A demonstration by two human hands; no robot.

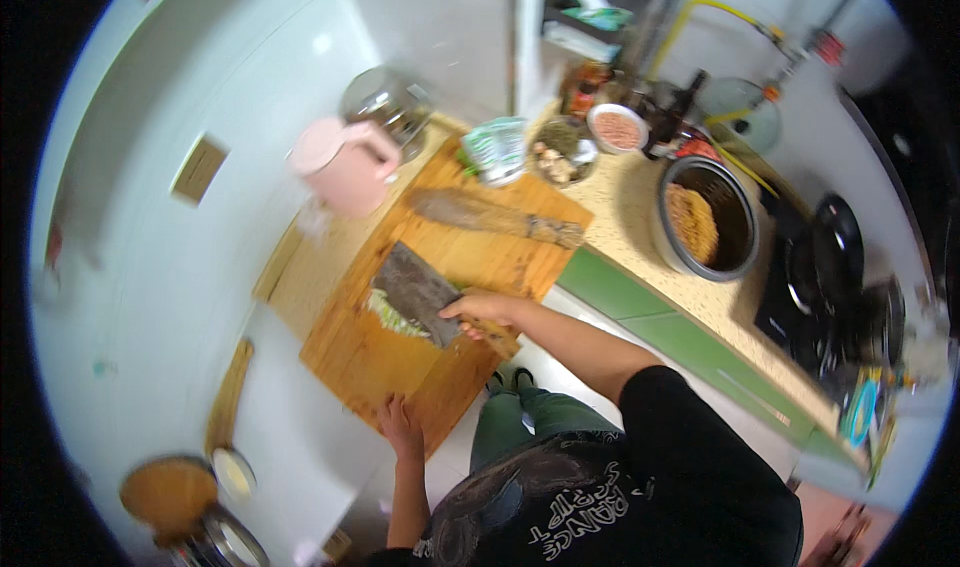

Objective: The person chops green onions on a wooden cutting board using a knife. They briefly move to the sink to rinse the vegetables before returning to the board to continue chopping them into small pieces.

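My right hand [486, 313] is closed around the wooden handle of a broad cleaver [418, 286]. The dark blade lies low over a wooden cutting board [360, 372], beside a strip of chopped pale green vegetable [394, 316]. Whether the blade touches the board cannot be told. A little green shows behind the cleaver. My left hand [401, 421] rests at the board's near left edge, fingers apart, holding nothing. A long brownish root-like or wooden piece [491, 218], blurred, lies across the far part of the board.
A pink kettle [345, 166] and a glass jar [386, 106] stand behind the board. A green-white packet [496, 151] lies at its far corner. To the right are a bowl of pink pieces [618, 128], a plate of ingredients [559, 154], a pot of minced food [694, 222] and a black stove.
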